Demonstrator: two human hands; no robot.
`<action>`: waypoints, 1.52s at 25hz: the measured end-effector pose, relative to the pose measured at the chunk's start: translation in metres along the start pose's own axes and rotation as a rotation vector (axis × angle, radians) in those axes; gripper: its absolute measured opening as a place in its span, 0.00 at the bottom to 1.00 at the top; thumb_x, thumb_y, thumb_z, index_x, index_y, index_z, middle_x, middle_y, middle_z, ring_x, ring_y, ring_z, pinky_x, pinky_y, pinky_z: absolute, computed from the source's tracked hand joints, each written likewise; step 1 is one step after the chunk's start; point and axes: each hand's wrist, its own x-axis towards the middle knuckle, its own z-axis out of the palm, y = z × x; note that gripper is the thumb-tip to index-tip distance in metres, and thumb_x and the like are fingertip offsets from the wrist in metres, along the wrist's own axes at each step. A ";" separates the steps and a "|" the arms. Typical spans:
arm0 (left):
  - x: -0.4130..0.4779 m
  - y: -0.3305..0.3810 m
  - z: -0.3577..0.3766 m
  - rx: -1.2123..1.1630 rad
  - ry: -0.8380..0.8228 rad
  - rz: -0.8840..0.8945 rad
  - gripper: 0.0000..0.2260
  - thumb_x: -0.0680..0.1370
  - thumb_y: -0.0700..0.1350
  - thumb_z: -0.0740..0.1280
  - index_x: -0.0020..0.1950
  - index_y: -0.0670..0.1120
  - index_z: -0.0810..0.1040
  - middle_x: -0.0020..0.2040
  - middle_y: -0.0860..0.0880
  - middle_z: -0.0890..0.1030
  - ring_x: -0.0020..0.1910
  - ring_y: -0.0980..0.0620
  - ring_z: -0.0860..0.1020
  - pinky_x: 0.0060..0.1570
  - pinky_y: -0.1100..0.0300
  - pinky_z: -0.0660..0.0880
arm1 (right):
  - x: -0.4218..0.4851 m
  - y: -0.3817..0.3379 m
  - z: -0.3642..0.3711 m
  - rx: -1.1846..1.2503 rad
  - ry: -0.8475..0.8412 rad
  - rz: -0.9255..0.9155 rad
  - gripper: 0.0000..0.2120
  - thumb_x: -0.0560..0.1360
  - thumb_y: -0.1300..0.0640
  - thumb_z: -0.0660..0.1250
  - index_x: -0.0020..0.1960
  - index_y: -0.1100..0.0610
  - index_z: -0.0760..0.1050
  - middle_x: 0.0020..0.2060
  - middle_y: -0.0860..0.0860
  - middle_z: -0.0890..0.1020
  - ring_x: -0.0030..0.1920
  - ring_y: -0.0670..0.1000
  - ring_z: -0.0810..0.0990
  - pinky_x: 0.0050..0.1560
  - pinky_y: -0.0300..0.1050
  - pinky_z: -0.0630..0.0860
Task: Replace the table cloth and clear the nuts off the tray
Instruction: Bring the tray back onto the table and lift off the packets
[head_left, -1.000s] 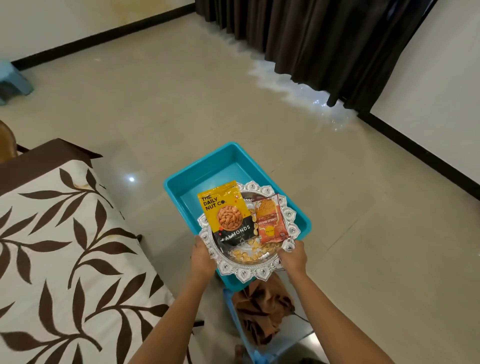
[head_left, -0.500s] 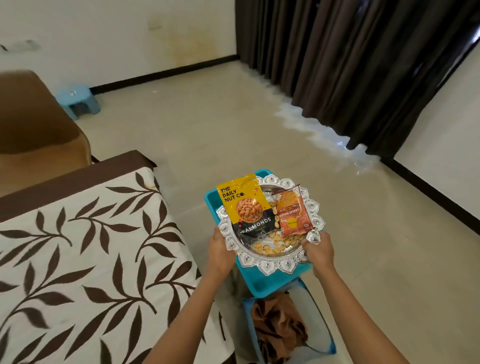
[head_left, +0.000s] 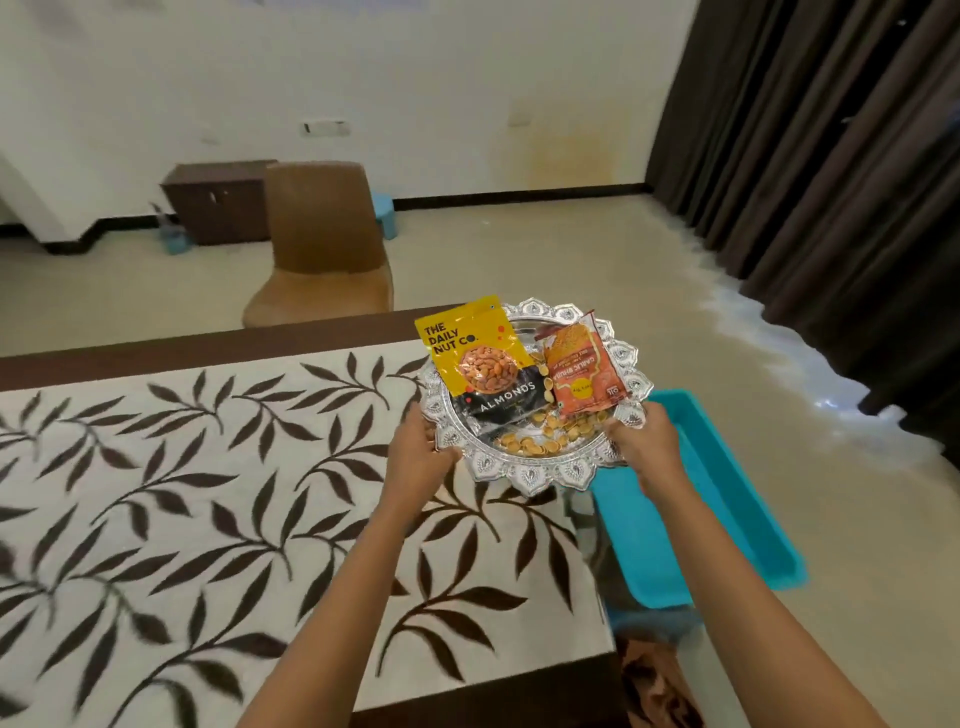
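- A silver tray (head_left: 530, 475) with a scalloped, embossed rim is held in both hands over the far right corner of the table (head_left: 208, 345). Part of it hangs past the table's right edge.
- The left hand (head_left: 418, 449) grips the tray's left rim, fingers curled under it and thumb on top.
- The right hand (head_left: 647, 447) grips the right rim the same way, with the thumb pressed on the edge.
- Whether the tray rests on the table or is just above it is hard to tell from this angle.
- A yellow and black almond packet (head_left: 478, 364) lies on the left half of the tray, its top sticking out past the far rim.
- An orange snack packet (head_left: 582, 374) lies just beside it on the right.
- Loose nuts (head_left: 535, 441) are scattered on the tray's near side, below both packets.
- A cream table cloth (head_left: 208, 493) with dark brown leaves covers the table.
- A blue plastic tub (head_left: 727, 493) sits on the floor just right of the table.
- A crumpled brown cloth (head_left: 654, 691) lies on the floor near the table's near right corner.
- A brown chair (head_left: 327, 244) stands beyond the table, and dark curtains (head_left: 831, 156) hang on the right.
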 end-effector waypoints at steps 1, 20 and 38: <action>-0.009 -0.008 -0.029 -0.007 0.031 -0.031 0.21 0.71 0.34 0.72 0.60 0.48 0.72 0.47 0.52 0.79 0.47 0.54 0.79 0.46 0.59 0.78 | -0.014 -0.010 0.023 -0.002 -0.042 -0.014 0.20 0.74 0.59 0.70 0.63 0.63 0.70 0.57 0.57 0.76 0.57 0.58 0.75 0.58 0.55 0.74; -0.149 -0.196 -0.419 -0.120 0.654 -0.404 0.36 0.71 0.31 0.72 0.76 0.42 0.61 0.62 0.47 0.75 0.62 0.47 0.74 0.61 0.46 0.75 | -0.274 -0.131 0.414 -0.003 -0.643 -0.194 0.19 0.75 0.57 0.69 0.62 0.60 0.68 0.54 0.53 0.77 0.54 0.54 0.77 0.54 0.52 0.77; -0.103 -0.243 -0.480 0.107 0.605 -0.565 0.30 0.74 0.34 0.66 0.74 0.46 0.65 0.70 0.43 0.70 0.65 0.43 0.72 0.62 0.48 0.73 | -0.276 -0.145 0.477 -0.286 -0.740 -0.275 0.32 0.71 0.49 0.73 0.67 0.63 0.64 0.63 0.59 0.71 0.63 0.59 0.72 0.59 0.52 0.74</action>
